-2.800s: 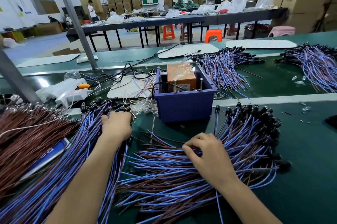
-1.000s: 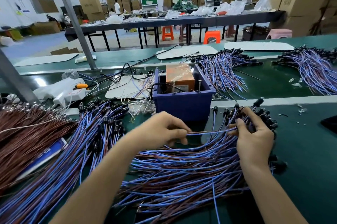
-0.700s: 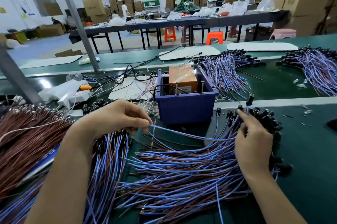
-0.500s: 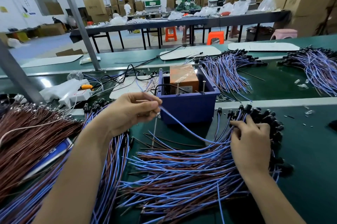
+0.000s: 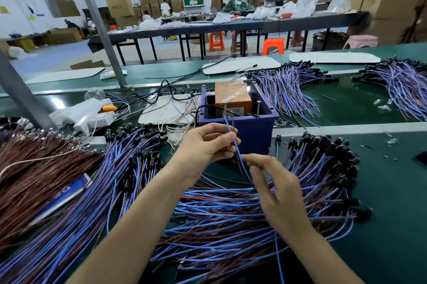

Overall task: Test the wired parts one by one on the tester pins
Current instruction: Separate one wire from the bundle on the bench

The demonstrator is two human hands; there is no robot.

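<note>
Person, seen only from the forearms down.

Left hand point(image 5: 205, 145): bare and slim, with long, narrow fingers. Nails are too small to judge.

Right hand point(image 5: 277, 193): bare as well, of the same slim build. Faint knuckle ridges show on its back. The fingertips are smeared by motion blur, so no detail can be read there.

Left forearm point(image 5: 138, 226): bare along its whole visible length, lean, tapering to a narrow wrist.

Right forearm point(image 5: 318, 258): likewise bare as far as the frame's lower edge.

Clothing: whatever is worn on the upper arms lies outside the shot.
</note>
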